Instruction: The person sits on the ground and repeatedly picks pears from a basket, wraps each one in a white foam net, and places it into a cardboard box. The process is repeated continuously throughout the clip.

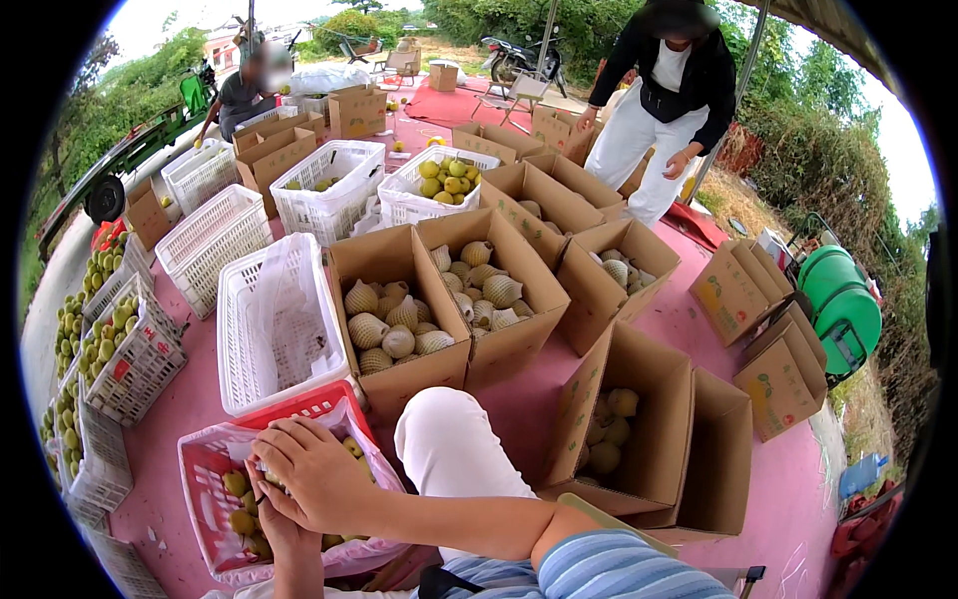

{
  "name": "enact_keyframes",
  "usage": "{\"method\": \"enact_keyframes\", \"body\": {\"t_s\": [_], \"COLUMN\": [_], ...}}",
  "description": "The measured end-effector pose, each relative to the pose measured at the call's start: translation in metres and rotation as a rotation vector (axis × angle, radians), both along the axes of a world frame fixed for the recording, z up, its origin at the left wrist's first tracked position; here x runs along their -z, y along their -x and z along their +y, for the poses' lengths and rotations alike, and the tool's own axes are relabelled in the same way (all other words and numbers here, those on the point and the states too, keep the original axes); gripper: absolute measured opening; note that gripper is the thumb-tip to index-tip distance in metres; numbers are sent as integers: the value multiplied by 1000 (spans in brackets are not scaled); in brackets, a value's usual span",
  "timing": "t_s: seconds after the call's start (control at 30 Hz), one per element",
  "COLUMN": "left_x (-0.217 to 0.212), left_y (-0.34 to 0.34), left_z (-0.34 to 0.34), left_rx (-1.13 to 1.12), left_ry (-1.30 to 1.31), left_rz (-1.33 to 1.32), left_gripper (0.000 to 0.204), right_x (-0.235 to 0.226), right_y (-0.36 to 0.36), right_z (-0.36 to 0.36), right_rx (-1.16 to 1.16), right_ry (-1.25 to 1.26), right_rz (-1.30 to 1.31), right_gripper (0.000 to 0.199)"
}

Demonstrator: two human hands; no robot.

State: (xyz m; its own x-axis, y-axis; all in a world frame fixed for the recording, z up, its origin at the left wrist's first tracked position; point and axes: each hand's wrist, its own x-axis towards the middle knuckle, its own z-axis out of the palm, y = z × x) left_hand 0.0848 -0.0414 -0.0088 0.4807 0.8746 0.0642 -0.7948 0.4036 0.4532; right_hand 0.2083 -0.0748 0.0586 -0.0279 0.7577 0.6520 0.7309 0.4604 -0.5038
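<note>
Both of my hands meet over a red plastic basket lined with thin film and holding yellow-green pears. My right hand lies across the top with its fingers bent over the left one. My left hand comes up from below, its fingers curled. Something small and pale shows between the fingers, mostly hidden, and I cannot make out what it is. Just beyond, an open cardboard box holds pears in foam nets. A similar box with netted pears stands against its right side.
A white crate with film stands beyond the basket. Crates of pears line the left. Open boxes stand right of my knee, near green drums. One person stands at the far right; another crouches far left.
</note>
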Motion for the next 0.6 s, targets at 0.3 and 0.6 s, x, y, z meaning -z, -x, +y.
{"method": "enact_keyframes", "body": {"t_s": [0.3,0.6], "left_x": [-105,-94], "left_y": [-94,-177], "left_z": [-25,-61], "left_rx": [12,566], "left_ry": [-109,-548], "left_rz": [227,300], "left_gripper": [68,86], "right_x": [-28,0], "right_y": [-94,-346], "right_z": [-45,-190], "right_rx": [53,-32], "right_ry": [47,116], "right_rz": [116,1310], "right_gripper": [98,77]}}
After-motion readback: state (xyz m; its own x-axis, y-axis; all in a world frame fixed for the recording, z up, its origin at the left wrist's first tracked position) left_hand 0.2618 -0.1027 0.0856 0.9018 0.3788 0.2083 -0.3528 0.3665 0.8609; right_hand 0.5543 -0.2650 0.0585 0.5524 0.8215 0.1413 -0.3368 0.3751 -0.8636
